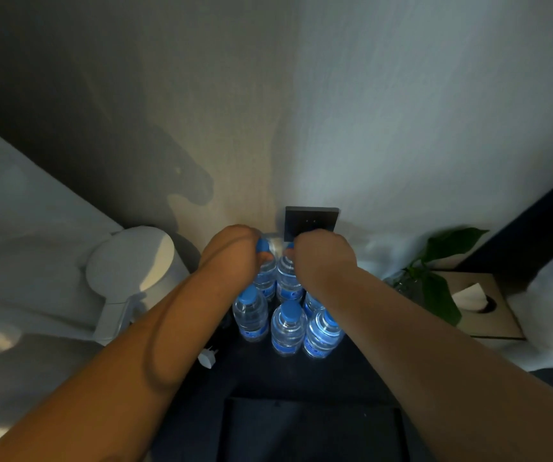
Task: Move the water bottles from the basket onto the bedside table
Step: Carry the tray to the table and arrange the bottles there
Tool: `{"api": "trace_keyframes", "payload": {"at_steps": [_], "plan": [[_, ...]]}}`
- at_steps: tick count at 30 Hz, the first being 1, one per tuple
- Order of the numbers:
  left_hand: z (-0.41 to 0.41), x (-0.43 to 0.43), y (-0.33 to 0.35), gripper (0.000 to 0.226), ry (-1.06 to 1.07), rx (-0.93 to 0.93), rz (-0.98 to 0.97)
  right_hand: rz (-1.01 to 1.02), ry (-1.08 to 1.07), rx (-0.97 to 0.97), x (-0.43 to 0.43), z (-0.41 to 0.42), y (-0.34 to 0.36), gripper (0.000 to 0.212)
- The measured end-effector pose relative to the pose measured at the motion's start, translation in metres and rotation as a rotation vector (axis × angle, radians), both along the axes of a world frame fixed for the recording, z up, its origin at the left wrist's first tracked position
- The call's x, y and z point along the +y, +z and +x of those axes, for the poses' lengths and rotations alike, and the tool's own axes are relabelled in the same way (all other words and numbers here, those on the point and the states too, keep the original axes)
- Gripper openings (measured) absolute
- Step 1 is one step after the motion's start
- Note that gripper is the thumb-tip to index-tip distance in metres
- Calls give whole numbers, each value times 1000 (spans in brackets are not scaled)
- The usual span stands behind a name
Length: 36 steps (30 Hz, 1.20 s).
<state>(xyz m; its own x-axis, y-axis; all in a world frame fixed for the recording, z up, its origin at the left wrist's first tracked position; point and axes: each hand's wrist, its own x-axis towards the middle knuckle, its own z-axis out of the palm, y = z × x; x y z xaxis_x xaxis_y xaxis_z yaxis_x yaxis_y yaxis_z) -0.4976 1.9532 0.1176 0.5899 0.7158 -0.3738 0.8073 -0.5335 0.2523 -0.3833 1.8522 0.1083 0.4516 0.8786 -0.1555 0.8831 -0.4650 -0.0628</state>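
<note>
Several clear water bottles with blue caps and blue labels stand in a cluster on the dark bedside table (255, 378), close to the wall. My left hand (231, 245) is closed around the blue cap of the back left bottle (266, 275). My right hand (321, 255) grips the top of the back right bottle (288, 278). In front of them stand three free bottles: one on the left (250, 315), one in the middle (288, 328) and one on the right (323, 331). Another bottle is partly hidden under my right forearm. The basket is not in view.
A dark wall switch plate (311, 221) sits just behind the bottles. A white lamp (128, 265) stands at the left, a white plug (208, 356) lies near it. A leafy plant (435, 278) and a wooden tissue box (481, 305) are at the right. A dark drawer front (311, 428) is below.
</note>
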Motion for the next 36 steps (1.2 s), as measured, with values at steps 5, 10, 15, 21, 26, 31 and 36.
{"api": "trace_keyframes", "payload": {"at_steps": [5, 10, 15, 21, 26, 31, 36], "plan": [[-6, 0, -7, 35, -16, -77, 65, 28, 44, -18, -3, 1, -3, 22], [-15, 0, -13, 30, -48, -171, 131, 156, 123, -13, -16, 3, -2, 26], [-14, -2, -16, 32, -49, -187, 132, 125, 86, 15, -9, 1, -2, 32], [-22, -1, -18, 37, -76, -272, 173, 131, 17, -74, -6, 0, -9, 46], [-21, -2, -18, 34, -93, -273, 193, 180, 149, -71, -11, 4, -6, 35], [-18, -5, -18, 32, -67, -269, 178, 112, 112, -7, -8, 6, -1, 32], [-18, -4, -16, 35, -71, -268, 193, 84, 82, -23, -6, 4, -4, 35]]}}
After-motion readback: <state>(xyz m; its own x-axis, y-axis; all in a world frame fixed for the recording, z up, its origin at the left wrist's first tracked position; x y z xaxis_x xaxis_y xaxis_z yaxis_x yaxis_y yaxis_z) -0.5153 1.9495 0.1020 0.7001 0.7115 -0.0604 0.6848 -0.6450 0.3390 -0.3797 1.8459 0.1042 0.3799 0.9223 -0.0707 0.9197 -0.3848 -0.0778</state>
